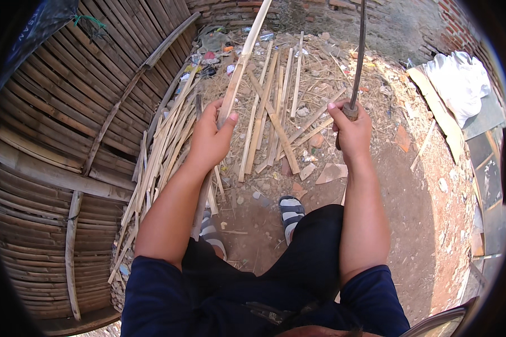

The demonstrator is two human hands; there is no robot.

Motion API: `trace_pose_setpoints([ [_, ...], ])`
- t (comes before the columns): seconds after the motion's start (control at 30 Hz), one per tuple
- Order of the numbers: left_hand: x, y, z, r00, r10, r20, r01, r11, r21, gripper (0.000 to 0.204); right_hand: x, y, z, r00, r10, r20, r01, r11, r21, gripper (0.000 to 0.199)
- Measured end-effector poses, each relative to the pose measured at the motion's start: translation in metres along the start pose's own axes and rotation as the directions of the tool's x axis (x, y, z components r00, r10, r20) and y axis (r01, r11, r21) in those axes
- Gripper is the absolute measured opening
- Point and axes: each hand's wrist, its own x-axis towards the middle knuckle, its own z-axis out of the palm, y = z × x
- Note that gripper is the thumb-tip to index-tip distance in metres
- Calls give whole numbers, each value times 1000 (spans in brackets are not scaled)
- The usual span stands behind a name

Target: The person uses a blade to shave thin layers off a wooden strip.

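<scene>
My left hand (209, 136) grips a long pale bamboo strip (243, 56) that rises up and away toward the top of the view. Its lower end runs down past my wrist toward my left foot. My right hand (351, 130) is closed on the wooden handle of a long dark blade (358, 50) held upright, point up. The two hands are apart, roughly level with each other. Below them my two feet in striped sandals (290, 212) stand on bare earth.
Several split bamboo strips (275, 112) lie scattered on the ground ahead, with a bundle (160, 151) leaning at the left. A woven bamboo wall (67, 123) curves along the left. A white cloth (460, 81) and boards lie at the right by a brick wall.
</scene>
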Motion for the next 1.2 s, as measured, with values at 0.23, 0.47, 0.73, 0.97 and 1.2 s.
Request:
trace_pose_setpoints([
  [0.23,-11,-15,12,991,-115,-62,106,985,-137,46,2,-2,8,999,6,-46,-1,995,100,27],
  [0.47,118,7,55,967,8,-253,111,885,453,74,-2,0,21,1000,-11,-4,11,998,69,27],
  [0.73,60,-26,-37,989,-88,118,-21,712,702,74,0,-2,4,999,-37,39,38,999,-21,25],
  [0.97,-113,-216,-184,888,-427,-170,429,638,639,68,-3,-5,8,999,39,35,-40,999,15,24],
  [1.2,-354,-350,-209,706,-620,-341,704,560,438,64,7,13,26,999,41,18,-41,999,21,22],
])
